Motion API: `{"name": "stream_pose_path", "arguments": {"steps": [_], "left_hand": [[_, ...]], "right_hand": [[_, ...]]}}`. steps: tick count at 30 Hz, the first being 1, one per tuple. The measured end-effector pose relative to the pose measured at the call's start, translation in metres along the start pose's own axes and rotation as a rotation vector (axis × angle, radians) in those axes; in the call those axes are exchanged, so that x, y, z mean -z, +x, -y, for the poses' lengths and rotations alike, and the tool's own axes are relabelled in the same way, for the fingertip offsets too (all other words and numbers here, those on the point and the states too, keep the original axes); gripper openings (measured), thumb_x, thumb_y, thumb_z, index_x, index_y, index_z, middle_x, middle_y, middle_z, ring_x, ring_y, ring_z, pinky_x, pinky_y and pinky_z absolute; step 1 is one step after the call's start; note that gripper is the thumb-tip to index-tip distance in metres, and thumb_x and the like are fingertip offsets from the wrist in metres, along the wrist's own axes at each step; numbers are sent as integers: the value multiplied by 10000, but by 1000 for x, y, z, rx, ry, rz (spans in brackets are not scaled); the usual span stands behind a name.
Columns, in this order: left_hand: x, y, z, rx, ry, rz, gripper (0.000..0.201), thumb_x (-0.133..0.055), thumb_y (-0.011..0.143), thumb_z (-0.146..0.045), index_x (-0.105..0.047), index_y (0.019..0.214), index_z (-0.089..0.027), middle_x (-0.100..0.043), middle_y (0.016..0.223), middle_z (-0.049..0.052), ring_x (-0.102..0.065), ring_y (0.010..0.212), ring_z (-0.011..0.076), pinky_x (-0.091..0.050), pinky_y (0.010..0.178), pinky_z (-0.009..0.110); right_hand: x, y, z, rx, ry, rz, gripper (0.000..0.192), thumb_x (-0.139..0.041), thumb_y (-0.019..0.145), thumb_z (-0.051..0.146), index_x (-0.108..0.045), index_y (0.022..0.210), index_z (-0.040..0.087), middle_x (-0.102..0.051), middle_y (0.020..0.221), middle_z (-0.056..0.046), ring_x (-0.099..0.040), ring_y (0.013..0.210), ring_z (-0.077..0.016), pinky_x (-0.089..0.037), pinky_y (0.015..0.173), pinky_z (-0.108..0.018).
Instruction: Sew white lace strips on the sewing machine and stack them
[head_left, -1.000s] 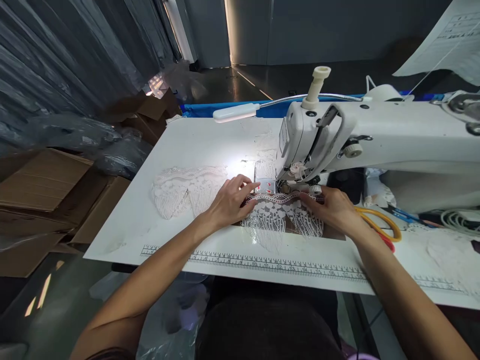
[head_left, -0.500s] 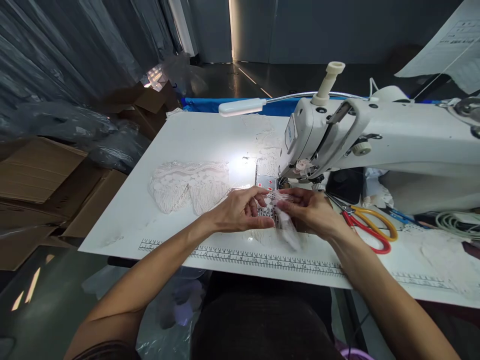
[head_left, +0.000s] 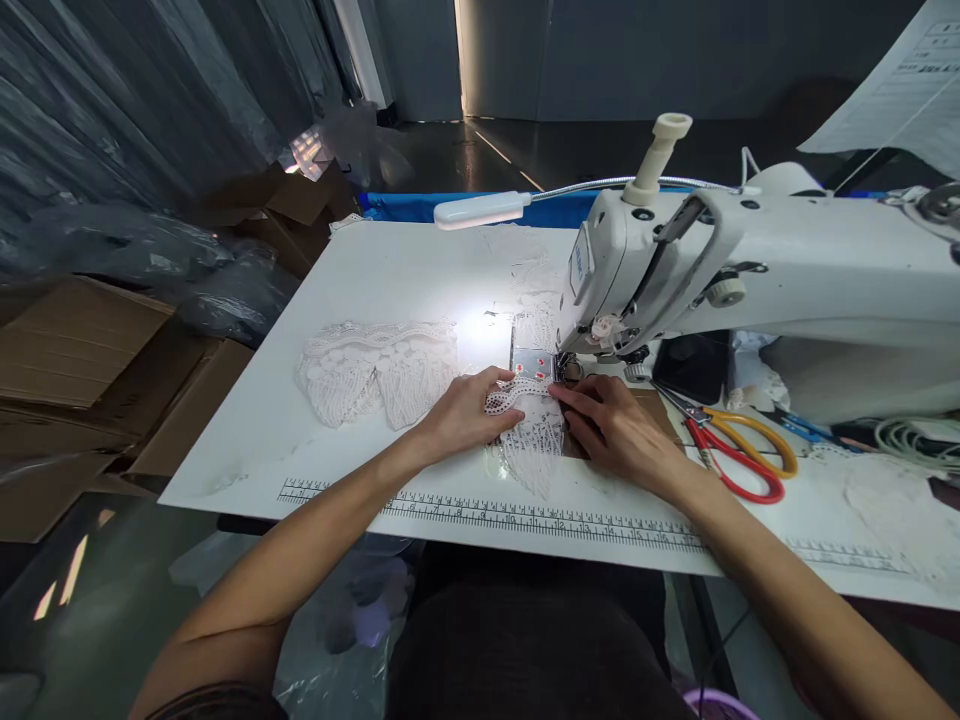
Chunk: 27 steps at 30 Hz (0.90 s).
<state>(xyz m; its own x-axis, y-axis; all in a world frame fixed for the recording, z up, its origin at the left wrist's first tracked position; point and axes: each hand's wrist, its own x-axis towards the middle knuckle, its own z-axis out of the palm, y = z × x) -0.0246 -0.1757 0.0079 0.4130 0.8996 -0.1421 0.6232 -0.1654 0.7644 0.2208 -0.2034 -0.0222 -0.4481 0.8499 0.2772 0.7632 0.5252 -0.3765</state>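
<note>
Lace piece (head_left: 529, 425) now flattened on white table (head_left: 405, 270).

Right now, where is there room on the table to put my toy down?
Bare white table lies behind the lace pile, left of the sewing machine, and near the ruler at the front left. It is crowded around both hands and by the scissors.
</note>
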Motion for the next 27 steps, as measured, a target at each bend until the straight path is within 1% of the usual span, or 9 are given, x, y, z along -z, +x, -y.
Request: {"name": "stream_pose_path", "arguments": {"steps": [3, 6, 9, 12, 14, 17, 19, 23, 27], "left_hand": [[1, 3, 2, 34, 12, -7, 557, -694, 841, -446, -568, 1301, -158, -686, 1161, 148, -603, 1202, 331, -554, 836, 393], [5, 6, 5, 73, 36, -22, 598, -724, 815, -459, -567, 1305, -155, -672, 1181, 155, -688, 990, 282, -562, 751, 368], [9, 8, 6, 97, 44, -32, 614, -720, 816, -475, -561, 1308, -144, -714, 1016, 113, -696, 761, 213, -547, 669, 340], [8, 7, 7, 88, 30, -16, 619, -720, 815, -488, -560, 1310, -152, -716, 863, 65, -681, 670, 192, -527, 623, 320], [7, 7, 8, 76, 33, -13, 622, -724, 810, -499, -565, 1307, -161, -713, 866, 66, -688, 693, 202, -521, 614, 314], [5, 8, 8, 50, 69, -45, 616, -735, 797, -522, -592, 1280, -168, -713, 951, 96, -693, 923, 270, -533, 697, 333], [4, 8, 9, 46, 84, -62, 629, -744, 785, -541, -603, 1273, -169, -708, 996, 112, -662, 1042, 303, -535, 760, 358], [4, 9, 11, 72, 72, -51, 675, -739, 778, -578, -588, 1296, -173, -709, 1026, 125, -656, 1062, 316, -539, 797, 394], [5, 8, 11, 55, 64, -48, 670, -731, 787, -583, -579, 1302, -181, -693, 1130, 151, -655, 1078, 311, -540, 837, 413]], "right_hand": [[-10, 1, -2, 19, -124, -5, 409, -426, 968, 272, -620, 1321, 203, -567, 1074, -164, -545, 950, -292, -508, 839, -481], [-14, 4, -4, -10, -197, 14, 433, -434, 958, 266, -580, 1366, 248, -549, 1094, -158, -515, 931, -292, -489, 843, -501], [-13, 6, -6, -18, -170, 35, 457, -415, 970, 292, -540, 1406, 239, -560, 1098, -164, -517, 955, -303, -486, 861, -513], [-9, 3, -8, 1, -41, 11, 477, -398, 985, 318, -491, 1445, 233, -581, 1090, -159, -531, 1010, -307, -497, 889, -506], [-7, 0, -9, 14, 30, -10, 480, -406, 984, 310, -474, 1457, 257, -583, 1112, -144, -541, 1034, -294, -499, 910, -501], [-7, -6, -9, 47, 50, -1, 445, -430, 976, 301, -524, 1411, 312, -580, 1157, -118, -546, 1064, -284, -484, 930, -511], [-9, -8, -8, 58, 32, 11, 405, -452, 967, 295, -585, 1348, 317, -583, 1172, -114, -540, 1096, -292, -473, 938, -519], [-12, -9, -7, 44, 4, 11, 388, -464, 951, 268, -627, 1302, 268, -589, 1190, -136, -538, 1113, -313, -477, 917, -529], [-12, -9, -6, 27, -16, 8, 402, -454, 956, 274, -611, 1326, 284, -594, 1199, -134, -547, 1100, -327, -486, 882, -550]]}}
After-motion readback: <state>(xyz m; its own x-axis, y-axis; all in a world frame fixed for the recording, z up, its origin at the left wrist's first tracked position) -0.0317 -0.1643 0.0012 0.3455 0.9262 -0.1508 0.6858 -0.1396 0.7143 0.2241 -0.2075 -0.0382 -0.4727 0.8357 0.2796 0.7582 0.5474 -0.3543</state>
